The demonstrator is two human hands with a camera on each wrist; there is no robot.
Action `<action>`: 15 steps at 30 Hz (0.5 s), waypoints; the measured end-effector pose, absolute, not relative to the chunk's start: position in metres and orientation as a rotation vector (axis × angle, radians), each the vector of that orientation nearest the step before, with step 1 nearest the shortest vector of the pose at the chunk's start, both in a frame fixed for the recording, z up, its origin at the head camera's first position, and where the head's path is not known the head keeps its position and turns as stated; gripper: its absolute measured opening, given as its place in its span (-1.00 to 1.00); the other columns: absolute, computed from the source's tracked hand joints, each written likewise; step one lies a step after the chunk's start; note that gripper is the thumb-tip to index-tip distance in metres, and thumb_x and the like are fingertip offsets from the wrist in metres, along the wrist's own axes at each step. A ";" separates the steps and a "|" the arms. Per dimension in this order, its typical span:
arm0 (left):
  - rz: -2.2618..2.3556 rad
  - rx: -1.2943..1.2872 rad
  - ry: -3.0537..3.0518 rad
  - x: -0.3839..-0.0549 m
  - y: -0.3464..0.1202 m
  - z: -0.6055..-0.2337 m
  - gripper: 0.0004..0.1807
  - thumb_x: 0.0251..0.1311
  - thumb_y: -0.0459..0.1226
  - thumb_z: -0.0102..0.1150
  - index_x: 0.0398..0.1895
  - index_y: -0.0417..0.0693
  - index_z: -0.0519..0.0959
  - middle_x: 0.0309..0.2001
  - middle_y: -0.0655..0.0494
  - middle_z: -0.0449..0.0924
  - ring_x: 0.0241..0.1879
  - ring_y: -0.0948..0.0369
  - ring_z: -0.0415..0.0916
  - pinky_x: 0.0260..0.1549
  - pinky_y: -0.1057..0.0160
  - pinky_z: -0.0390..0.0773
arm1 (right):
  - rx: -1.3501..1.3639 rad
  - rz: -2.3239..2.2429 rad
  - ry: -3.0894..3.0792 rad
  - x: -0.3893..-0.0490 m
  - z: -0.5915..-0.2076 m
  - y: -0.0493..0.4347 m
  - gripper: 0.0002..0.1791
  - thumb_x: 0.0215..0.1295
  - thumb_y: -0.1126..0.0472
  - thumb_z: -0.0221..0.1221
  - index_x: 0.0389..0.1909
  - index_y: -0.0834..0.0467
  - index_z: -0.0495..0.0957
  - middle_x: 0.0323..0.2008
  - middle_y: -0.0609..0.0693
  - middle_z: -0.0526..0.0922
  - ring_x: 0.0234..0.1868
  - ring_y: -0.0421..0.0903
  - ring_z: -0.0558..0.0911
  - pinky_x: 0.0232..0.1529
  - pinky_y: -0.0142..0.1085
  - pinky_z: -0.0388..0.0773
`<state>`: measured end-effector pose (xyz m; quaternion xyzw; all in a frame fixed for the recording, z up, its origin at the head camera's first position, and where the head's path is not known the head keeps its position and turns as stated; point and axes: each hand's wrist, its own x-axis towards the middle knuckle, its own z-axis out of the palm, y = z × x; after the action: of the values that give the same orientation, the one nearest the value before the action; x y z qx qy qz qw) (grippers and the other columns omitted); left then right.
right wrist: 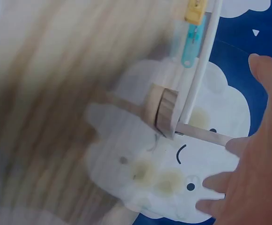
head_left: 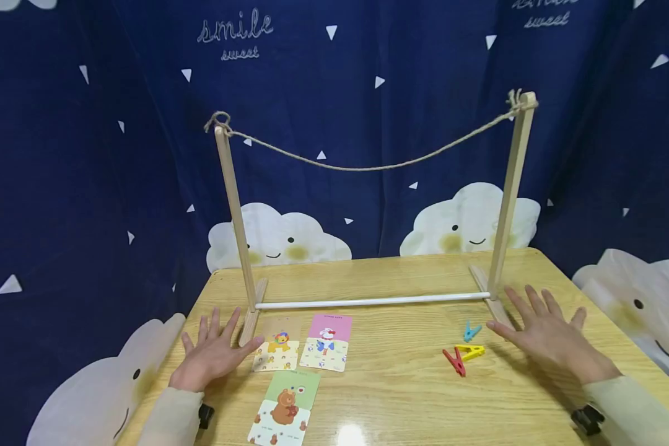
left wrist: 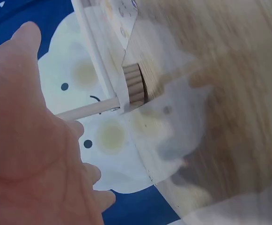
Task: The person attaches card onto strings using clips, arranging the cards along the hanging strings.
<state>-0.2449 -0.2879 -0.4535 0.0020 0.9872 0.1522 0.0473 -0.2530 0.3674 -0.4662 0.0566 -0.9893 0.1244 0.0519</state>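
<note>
My left hand (head_left: 214, 353), fingers spread and holding nothing, hovers by the left foot of a wooden frame, its thumb close to a card with a lion (head_left: 279, 344). Beside that lies a pink-topped card (head_left: 326, 342); a green-topped bear card (head_left: 285, 409) is nearer the front. My right hand (head_left: 557, 337) is also spread and bare, near the frame's right foot. To its left on the table are a blue clothespin (head_left: 471, 331), a yellow clothespin (head_left: 471, 352) and a red clothespin (head_left: 455, 362). The left wrist view shows the left palm (left wrist: 33, 140).
Two wooden posts, left (head_left: 236, 217) and right (head_left: 513, 192), carry a sagging twine (head_left: 362, 169) tied at their tops. A white rod (head_left: 373, 301) joins them low down. The wooden table (head_left: 390, 396) backs onto a dark blue curtain (head_left: 368, 80) with clouds.
</note>
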 end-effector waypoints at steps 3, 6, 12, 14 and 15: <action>0.494 0.033 3.012 -0.246 -0.285 -0.451 0.18 0.23 0.56 -0.18 0.70 0.04 -0.11 0.62 -0.40 -0.47 0.55 -0.45 -0.54 0.22 -0.61 -0.64 | 0.248 0.387 -2.952 -0.258 -0.464 0.362 0.13 0.33 -0.51 0.08 0.67 0.06 -0.08 0.53 0.50 0.04 0.47 0.60 0.01 0.12 0.72 -0.31; 0.526 0.065 3.011 -0.249 -0.279 -0.451 0.18 0.24 0.55 -0.16 0.70 0.04 -0.12 0.64 -0.36 -0.44 0.57 -0.41 -0.52 0.26 -0.59 -0.62 | 0.391 0.429 -2.841 -0.263 -0.462 0.357 0.05 0.31 -0.34 0.26 0.59 0.20 0.13 0.46 0.49 0.23 0.40 0.55 0.21 0.22 0.57 0.00; 0.609 0.143 3.043 -0.254 -0.266 -0.451 0.17 0.25 0.50 -0.03 0.68 -0.06 -0.02 0.65 -0.31 -0.31 0.59 -0.37 -0.39 0.32 -0.56 -0.51 | 0.648 0.511 -2.642 -0.270 -0.463 0.348 -0.23 0.22 0.11 0.46 0.37 0.33 0.41 0.22 0.40 0.57 0.15 0.42 0.56 0.07 0.30 0.44; 0.632 0.172 3.060 -0.256 -0.261 -0.452 0.15 0.25 0.45 0.05 0.66 -0.10 0.03 0.65 -0.31 -0.23 0.59 -0.36 -0.31 0.34 -0.54 -0.45 | 0.684 0.503 -2.619 -0.272 -0.464 0.345 -0.28 0.18 0.19 0.47 0.33 0.32 0.46 0.16 0.35 0.63 0.10 0.38 0.61 0.02 0.27 0.50; 0.639 0.191 3.071 -0.257 -0.259 -0.452 0.15 0.25 0.43 0.08 0.65 -0.12 0.06 0.64 -0.32 -0.18 0.59 -0.35 -0.26 0.36 -0.53 -0.41 | 0.695 0.502 -2.617 -0.272 -0.464 0.344 -0.30 0.16 0.22 0.47 0.31 0.31 0.48 0.15 0.34 0.64 0.09 0.36 0.62 0.01 0.26 0.50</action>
<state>-0.2572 -0.2589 -0.4524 0.0608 0.9772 0.2033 -0.0007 -0.2721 0.3436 -0.4642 0.2477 -0.9325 0.1788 0.1927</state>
